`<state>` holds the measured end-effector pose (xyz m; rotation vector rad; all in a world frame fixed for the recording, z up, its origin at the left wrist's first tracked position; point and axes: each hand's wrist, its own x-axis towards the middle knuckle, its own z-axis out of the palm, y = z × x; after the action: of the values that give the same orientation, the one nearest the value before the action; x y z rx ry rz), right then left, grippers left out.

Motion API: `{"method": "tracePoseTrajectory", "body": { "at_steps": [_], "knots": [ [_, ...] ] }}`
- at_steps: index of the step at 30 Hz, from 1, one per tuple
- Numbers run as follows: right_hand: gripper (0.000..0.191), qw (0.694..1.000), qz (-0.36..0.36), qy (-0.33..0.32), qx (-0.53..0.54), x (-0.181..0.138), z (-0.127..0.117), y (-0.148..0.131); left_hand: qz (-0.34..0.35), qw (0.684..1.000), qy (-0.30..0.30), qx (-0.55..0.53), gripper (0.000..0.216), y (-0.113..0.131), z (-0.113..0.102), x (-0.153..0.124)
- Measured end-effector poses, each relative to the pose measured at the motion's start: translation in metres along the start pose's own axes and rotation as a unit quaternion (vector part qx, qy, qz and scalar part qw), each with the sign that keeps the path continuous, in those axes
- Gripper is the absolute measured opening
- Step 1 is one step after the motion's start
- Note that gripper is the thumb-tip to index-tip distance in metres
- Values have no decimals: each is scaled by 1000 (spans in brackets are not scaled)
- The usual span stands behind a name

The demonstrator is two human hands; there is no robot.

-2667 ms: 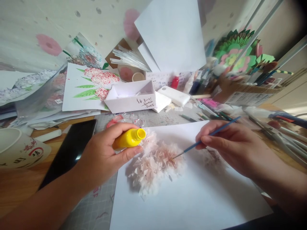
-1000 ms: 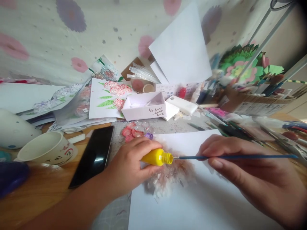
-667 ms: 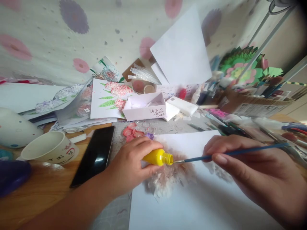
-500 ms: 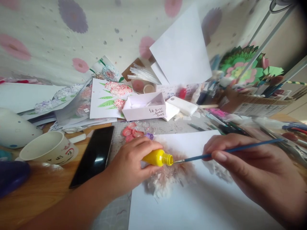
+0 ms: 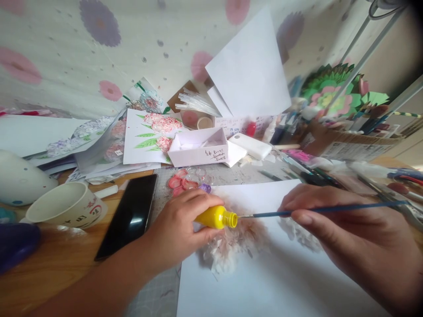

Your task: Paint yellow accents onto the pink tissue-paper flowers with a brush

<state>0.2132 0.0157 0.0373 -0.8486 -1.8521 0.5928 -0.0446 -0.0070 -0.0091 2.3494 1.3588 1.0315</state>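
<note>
My left hand [image 5: 180,222] is closed around a small yellow bottle [image 5: 213,217], which lies tilted on its side with its uncapped mouth facing right. Between the fingers of my right hand [image 5: 340,229] is a thin blue paintbrush [image 5: 317,210], held nearly level. Its tip is at the bottle's mouth; whether it is just inside cannot be made out. Below both hands lies a white sheet of paper [image 5: 264,281] bearing a fluffy cluster of whitish-pink petals [image 5: 228,251]. A second, paler petal cluster [image 5: 300,235] is partly hidden by my right hand.
A black phone [image 5: 128,215] and a white cup [image 5: 66,204] stand on the left. Behind are small pink dishes [image 5: 181,180], a white open box [image 5: 200,154] and flower pictures [image 5: 148,136]. Brushes and a cardboard box [image 5: 357,141] crowd the right.
The brush has swung flatter, its back end dropping, and its tip has risen slightly at the bottle's mouth. My left hand and the bottle have hardly moved.
</note>
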Motion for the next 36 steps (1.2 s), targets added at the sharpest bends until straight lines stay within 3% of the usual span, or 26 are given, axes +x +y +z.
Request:
{"method": "tracePoseTrajectory", "body": {
  "at_steps": [3, 7, 13, 16, 25, 36],
  "knots": [
    [9, 998, -49, -23, -29, 2, -2, 0, 3, 1000, 2, 2, 39, 0, -1, 1],
    [14, 999, -33, -26, -13, 2, -2, 1, 7, 1000, 4, 4, 40, 1, -1, 1],
    [9, 991, 113, 36, 56, -5, -4, 16, 2, 1000, 11, 22, 36, -4, -1, 0],
    [14, 986, 160, 26, 44, -4, -8, 26, 4, 999, 21, 31, 35, -7, -1, 0],
    [30, 987, 136, -59, -60, 7, -11, 28, -3, 999, 9, 44, 30, -5, -4, 2],
    [34, 985, 130, -99, -54, 8, -6, 27, -17, 999, 4, 46, 33, -6, -2, 1]
  ]
}}
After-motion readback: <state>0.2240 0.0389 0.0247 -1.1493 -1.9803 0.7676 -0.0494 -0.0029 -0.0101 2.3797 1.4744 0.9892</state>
